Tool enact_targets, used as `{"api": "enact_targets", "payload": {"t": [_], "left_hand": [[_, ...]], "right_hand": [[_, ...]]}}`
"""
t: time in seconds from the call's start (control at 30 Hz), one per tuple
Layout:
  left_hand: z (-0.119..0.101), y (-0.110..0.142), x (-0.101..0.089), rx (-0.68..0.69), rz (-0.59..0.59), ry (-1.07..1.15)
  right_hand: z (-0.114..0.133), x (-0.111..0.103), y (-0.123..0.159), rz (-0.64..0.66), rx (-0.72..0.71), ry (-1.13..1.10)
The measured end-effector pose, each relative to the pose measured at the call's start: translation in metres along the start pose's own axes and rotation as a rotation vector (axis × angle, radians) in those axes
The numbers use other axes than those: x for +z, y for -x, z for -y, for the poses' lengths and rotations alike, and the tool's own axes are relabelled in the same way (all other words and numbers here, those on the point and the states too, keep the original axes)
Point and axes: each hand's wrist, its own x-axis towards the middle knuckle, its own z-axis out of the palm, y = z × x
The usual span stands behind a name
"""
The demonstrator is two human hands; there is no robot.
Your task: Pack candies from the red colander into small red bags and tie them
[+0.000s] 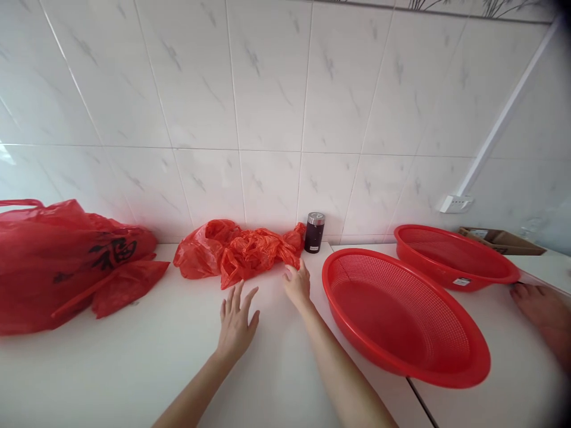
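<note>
Along the white counter (pixel 93 380) under the tiled wall (pixel 267 89), my left hand (pixel 236 324) and right hand (pixel 297 285) sit open and empty, just near the crumpled red plastic bag (pixel 241 252); a wide swing right could bump the red colander (pixel 392 315).

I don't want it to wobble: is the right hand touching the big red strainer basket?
Apart. The head view shows the right hand beside the red strainer basket, with a strip of white counter plainly showing between them.
</note>
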Motion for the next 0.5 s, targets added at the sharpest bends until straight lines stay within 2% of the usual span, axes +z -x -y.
{"api": "enact_targets", "payload": {"t": [0.1,0.2,0.23,0.27,0.33,0.37,0.43,0.5], "left_hand": [[-0.006,0.01,0.004,-0.031,-0.006,0.096],[-0.004,0.007,0.002,-0.117,-0.039,0.317],[-0.004,0.004,-0.001,-0.161,-0.035,0.421],[-0.005,0.002,-0.004,-0.216,-0.018,0.532],[-0.01,-0.001,-0.011,-0.339,0.042,0.728],[-0.014,-0.001,-0.014,-0.39,0.08,0.806],[-0.024,0.001,-0.018,-0.439,0.156,0.901],[-0.035,0.003,-0.016,-0.356,0.196,0.864]], "right_hand": [[0.021,-0.01,0.002,0.049,-0.018,-0.104],[0.056,-0.034,0.025,0.081,-0.128,-0.228],[0.067,-0.043,0.036,0.143,-0.178,-0.293],[0.075,-0.052,0.047,0.271,-0.207,-0.409],[0.085,-0.067,0.066,0.48,-0.156,-0.591],[0.085,-0.072,0.073,0.54,-0.099,-0.662],[0.081,-0.079,0.081,0.554,0.01,-0.743],[0.075,-0.083,0.086,0.564,0.056,-0.798]]}}
